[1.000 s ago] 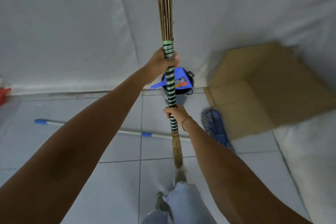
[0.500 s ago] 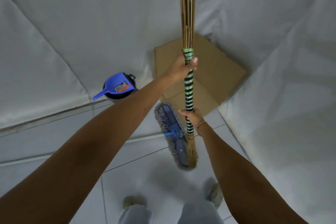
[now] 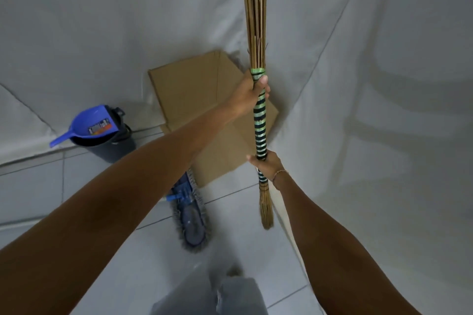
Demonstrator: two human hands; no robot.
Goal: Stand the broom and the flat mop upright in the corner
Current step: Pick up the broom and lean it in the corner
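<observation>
The broom (image 3: 260, 125) is a bundle of thin brown sticks with a green-and-black striped wrap. It stands nearly vertical, sticks pointing up past the top edge, its bound end just above the floor by the right wall. My left hand (image 3: 249, 93) grips the top of the wrap. Lower down, my right hand (image 3: 266, 163) grips the wrap's bottom. The flat mop (image 3: 190, 220), blue with grey fringe, lies on the tiles to the left of the broom; my left forearm hides most of its pole.
A flattened cardboard box (image 3: 194, 92) leans in the corner behind the broom. A dark bucket (image 3: 112, 146) with a blue dustpan (image 3: 89, 124) on it stands at the left wall. White sheeting covers both walls. My leg and foot (image 3: 234, 289) are at the bottom.
My view has swung right and closer to the corner. The broom, held in both hands, has moved right, off the mop head and toward the right wall.
</observation>
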